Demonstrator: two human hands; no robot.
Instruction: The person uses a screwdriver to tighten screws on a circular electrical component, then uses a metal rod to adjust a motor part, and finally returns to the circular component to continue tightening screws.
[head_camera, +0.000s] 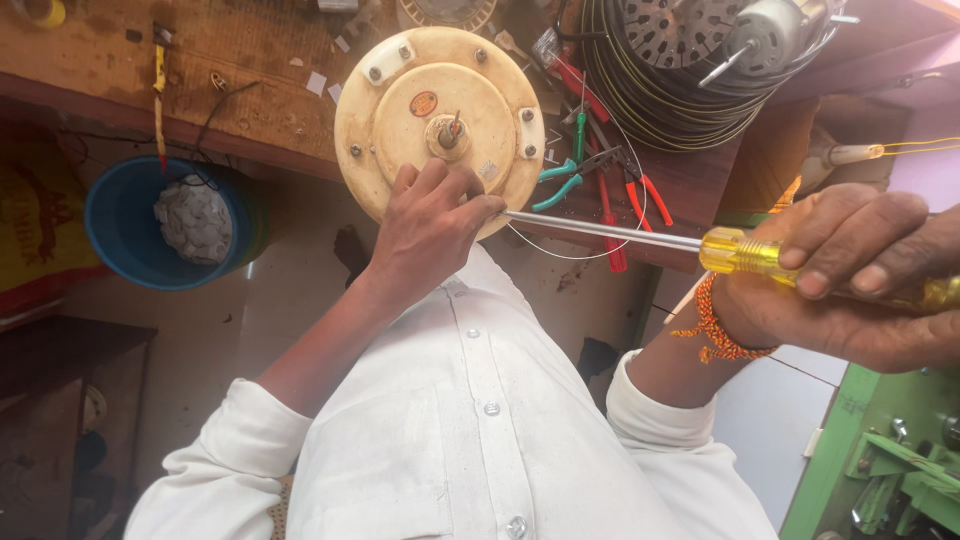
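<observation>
A round cream fan motor housing (440, 120) with a central shaft and several bolts rests at the edge of a wooden bench (250, 60). My left hand (425, 228) grips its lower rim, fingers pinched around the tip of a screwdriver. My right hand (860, 275) is closed on the clear yellow handle of that screwdriver (640, 238). Its long steel shaft runs left to the housing's lower right edge. An orange thread band circles my right wrist.
Teal-handled and red-handled pliers (600, 185) lie on the bench right of the housing. A coil of dark cable (680, 100) and a small motor (760, 40) sit top right. A blue bucket (130, 230) stands on the floor at left, a green metal frame (890, 460) bottom right.
</observation>
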